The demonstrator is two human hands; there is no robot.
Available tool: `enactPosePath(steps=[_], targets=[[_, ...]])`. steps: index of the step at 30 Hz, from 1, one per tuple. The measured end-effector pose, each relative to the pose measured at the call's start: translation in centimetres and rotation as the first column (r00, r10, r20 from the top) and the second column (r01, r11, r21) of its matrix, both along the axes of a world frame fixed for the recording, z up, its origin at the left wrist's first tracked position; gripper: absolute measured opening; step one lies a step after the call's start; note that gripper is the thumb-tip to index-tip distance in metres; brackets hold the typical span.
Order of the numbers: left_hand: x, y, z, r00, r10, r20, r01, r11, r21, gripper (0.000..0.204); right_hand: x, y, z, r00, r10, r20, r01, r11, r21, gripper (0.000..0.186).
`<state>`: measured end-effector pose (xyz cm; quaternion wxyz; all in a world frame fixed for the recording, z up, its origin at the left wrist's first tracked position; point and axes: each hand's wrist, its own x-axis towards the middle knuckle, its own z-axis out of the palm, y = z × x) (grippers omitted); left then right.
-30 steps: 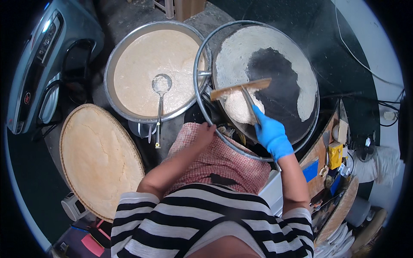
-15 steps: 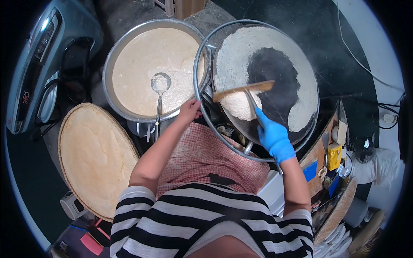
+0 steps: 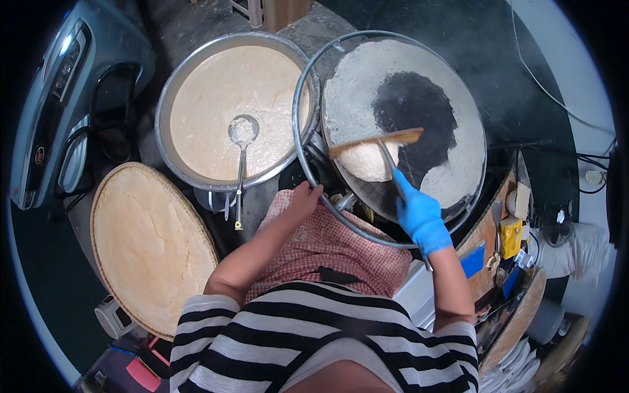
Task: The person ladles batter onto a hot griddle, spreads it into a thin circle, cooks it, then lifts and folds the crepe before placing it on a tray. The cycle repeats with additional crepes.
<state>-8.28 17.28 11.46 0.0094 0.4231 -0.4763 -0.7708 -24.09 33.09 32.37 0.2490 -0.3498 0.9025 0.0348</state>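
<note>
My right hand (image 3: 422, 217), in a blue glove, grips the metal handle of a batter spreader (image 3: 377, 142). Its wooden blade lies across the round griddle (image 3: 401, 98), with a mound of pale batter (image 3: 367, 162) against its near side. A pale batter coat rings the griddle's dark bare middle. My bare left hand (image 3: 306, 199) closes on the metal ring (image 3: 299, 141) around the griddle, at its near left. Left of the griddle stands a wide metal pan of batter (image 3: 229, 88). A ladle (image 3: 242, 134) rests in it, bowl in the batter and handle over the near rim.
A large flat round of pale cooked batter (image 3: 147, 245) lies on a round woven tray (image 3: 95, 216) at the left. The front of a scooter (image 3: 69, 85) stands far left. At right, a wooden board (image 3: 517, 321) is near a yellow packet (image 3: 510, 237) and a small fan (image 3: 558, 229).
My left hand has moved nearer and right along the ring, whose struts have shifted clockwise. The batter coat now reaches further round the griddle's near right. The spreader has moved slightly right.
</note>
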Motion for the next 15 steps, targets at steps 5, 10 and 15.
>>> enactPosePath(steps=[5, 10, 15], targets=[[-1.3, -5.5, 0.6, 0.989, -0.150, 0.013, 0.150, 0.989, 0.012, 0.019, -2.0, 1.4, 1.3, 1.000, 0.000, 0.019, 0.002, 0.996, -0.086, 0.062], [-2.6, -9.7, 1.3, 0.985, -0.174, 0.011, 0.174, 0.983, -0.050, 0.023, -2.2, -4.4, -1.6, 0.998, 0.024, -0.054, -0.035, 0.977, -0.210, 0.058], [0.1, -7.8, 1.4, 0.989, -0.135, -0.055, 0.138, 0.989, 0.055, 0.030, -0.3, -0.1, 0.5, 0.999, 0.002, 0.048, -0.002, 1.000, -0.013, 0.059]])
